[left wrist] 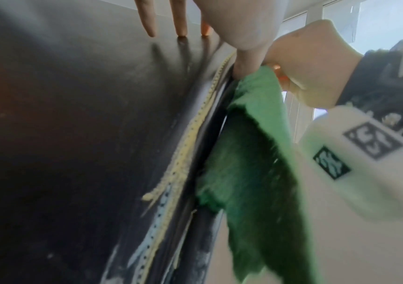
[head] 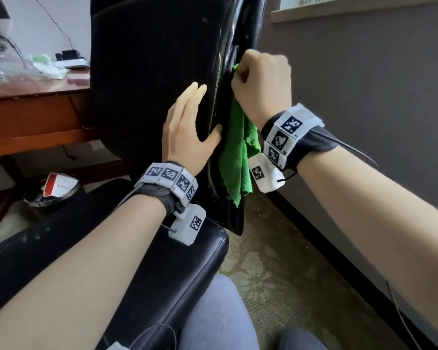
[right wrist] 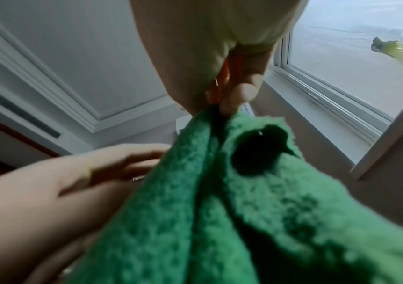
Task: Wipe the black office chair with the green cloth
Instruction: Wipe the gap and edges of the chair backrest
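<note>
The right hand [head: 259, 79] is curled into a fist, pinching the top of the shaggy green microfibre cloth [head: 238, 157] against the side edge of the black leather office chair's [head: 147, 72] backrest, the rest of the cloth hanging down along that edge. The left hand [head: 187, 130] lies flat with fingers straight on the front of the backrest, thumb at the frayed pale seam [left wrist: 183, 153]. Left of the chair stands a reddish wooden counter [head: 36, 114]; below it a round metal bin [head: 52, 192].

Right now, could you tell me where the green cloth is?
In the head view, the green cloth hangs from the right hand against the chair back's right edge, beside the left hand.
</note>
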Motion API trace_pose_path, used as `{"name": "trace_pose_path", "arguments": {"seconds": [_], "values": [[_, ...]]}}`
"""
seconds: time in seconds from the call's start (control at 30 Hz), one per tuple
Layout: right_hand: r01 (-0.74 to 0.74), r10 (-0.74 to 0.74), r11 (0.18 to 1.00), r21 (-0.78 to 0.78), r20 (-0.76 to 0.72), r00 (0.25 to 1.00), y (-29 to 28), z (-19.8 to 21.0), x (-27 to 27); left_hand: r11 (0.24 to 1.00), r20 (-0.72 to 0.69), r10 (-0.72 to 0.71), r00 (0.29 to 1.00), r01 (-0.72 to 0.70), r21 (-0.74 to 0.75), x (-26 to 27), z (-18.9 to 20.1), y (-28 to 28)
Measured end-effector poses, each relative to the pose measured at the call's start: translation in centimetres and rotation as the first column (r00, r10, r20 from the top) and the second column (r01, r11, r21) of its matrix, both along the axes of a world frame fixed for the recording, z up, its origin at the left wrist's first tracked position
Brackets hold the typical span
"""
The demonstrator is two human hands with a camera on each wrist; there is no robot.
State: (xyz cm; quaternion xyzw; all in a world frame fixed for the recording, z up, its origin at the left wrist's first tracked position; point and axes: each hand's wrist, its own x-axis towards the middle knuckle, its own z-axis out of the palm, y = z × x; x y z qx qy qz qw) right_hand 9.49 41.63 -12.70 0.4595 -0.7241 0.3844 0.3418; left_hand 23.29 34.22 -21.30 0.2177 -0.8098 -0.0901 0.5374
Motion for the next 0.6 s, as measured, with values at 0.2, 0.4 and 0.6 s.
{"name": "trace_pose_path", "arguments": {"seconds": [0.2, 0.4, 0.6], "values": [[-0.065, 0.064, 0.997, 0.041, 0.017, 0.998, -1.0, -4.0, -0.2, 0.998, 0.029, 0.057, 0.998, -0.057, 0.016, -0.2, 0.4, -0.6], [0.014, -0.013, 1.0, -0.017, 0.037, 0.999, -1.7, 1.7, -0.6, 0.995, 0.036, 0.09, 0.995, -0.091, 0.026, -0.3, 0.8, -0.2], [-0.05, 0.049, 0.999, 0.009, 0.054, 0.997, -1.5, -1.6, -0.2, 0.991, 0.062, 0.127, 0.99, -0.13, 0.033, -0.5, 0.8, -0.2]]}}
